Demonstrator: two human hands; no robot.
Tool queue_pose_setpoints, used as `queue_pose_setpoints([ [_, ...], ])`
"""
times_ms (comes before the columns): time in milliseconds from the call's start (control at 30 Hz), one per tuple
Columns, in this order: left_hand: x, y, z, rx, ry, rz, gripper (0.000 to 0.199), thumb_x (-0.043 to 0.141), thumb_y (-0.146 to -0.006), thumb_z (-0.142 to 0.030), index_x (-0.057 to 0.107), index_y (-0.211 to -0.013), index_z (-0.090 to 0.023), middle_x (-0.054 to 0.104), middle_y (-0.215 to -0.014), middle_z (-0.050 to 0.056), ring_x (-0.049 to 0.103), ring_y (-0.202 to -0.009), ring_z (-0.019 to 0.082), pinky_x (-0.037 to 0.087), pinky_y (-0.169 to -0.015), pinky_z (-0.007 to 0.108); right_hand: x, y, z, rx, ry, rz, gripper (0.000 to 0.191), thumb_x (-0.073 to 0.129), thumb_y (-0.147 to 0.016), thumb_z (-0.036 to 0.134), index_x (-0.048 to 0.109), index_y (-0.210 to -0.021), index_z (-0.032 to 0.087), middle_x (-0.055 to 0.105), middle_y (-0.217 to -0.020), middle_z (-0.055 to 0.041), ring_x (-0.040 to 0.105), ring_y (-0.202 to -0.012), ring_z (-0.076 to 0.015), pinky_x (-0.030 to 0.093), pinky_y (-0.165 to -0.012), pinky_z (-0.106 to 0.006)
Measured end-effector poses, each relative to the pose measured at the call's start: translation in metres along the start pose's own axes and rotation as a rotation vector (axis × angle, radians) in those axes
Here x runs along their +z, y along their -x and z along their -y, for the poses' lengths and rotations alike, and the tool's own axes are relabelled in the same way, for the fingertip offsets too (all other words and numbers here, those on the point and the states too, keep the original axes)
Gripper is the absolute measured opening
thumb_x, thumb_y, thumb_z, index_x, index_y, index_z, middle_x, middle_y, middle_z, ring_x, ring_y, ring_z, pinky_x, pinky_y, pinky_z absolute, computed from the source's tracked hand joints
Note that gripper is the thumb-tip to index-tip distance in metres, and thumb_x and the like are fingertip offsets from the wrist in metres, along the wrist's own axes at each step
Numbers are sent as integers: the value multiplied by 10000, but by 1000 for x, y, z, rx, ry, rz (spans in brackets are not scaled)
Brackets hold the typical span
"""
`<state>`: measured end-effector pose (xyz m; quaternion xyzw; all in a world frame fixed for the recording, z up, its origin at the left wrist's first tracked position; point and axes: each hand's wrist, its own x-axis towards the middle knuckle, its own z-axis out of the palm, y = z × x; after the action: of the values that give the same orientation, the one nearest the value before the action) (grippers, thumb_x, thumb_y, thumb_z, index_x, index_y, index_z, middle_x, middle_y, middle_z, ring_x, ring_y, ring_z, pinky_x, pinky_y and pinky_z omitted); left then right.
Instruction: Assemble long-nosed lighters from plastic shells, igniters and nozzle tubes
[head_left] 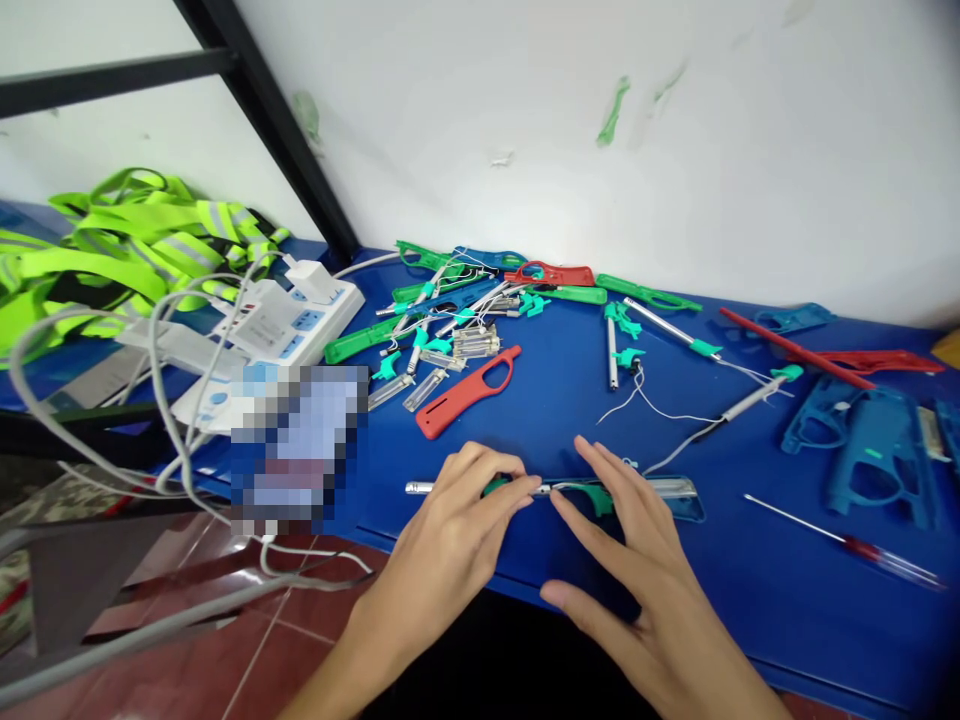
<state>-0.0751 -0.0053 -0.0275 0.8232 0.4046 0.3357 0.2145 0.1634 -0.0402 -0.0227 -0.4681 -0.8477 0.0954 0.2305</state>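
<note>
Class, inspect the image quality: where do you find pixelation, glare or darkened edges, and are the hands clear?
Head view: coarse pixel blocks mask a flat device; bright reflections show on the red floor tiles; the upper right edge darkens; the left hand and right hand have clear outlines.

The held tube (418, 488) is silvery (the trigger (598, 498) green).

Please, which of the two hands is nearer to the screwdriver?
The right hand. It is to the left of the screwdriver, apart from it; the left hand is farther left, beyond the right hand.
</note>
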Motion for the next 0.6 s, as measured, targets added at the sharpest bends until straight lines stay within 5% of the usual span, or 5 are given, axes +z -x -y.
queue_pose_setpoints([
  [200, 1, -3, -1, -33, -36, 7, 330, 566, -1119, -133, 687, -1393, -270, 693, -1203, 66, 613, -1115, 226, 516, -956, 405, 2, 0, 0, -44, 46, 10, 638, 637, -1085, 467, 440, -1664, 285, 304, -1818, -97, 349, -1660, -317, 414, -1303, -620],
  [600, -1, -6, -5, -29, -63, -21, 223, 569, -1130, -161, 705, -1297, -218, 705, -1195, 61, 620, -1107, 213, 503, -959, 403, 5, 2, 0, -52, 63, -5, 654, 597, -1104, 466, 403, -1684, 236, 345, -1798, -110, 356, -1654, -300, 403, -1314, -587],
])
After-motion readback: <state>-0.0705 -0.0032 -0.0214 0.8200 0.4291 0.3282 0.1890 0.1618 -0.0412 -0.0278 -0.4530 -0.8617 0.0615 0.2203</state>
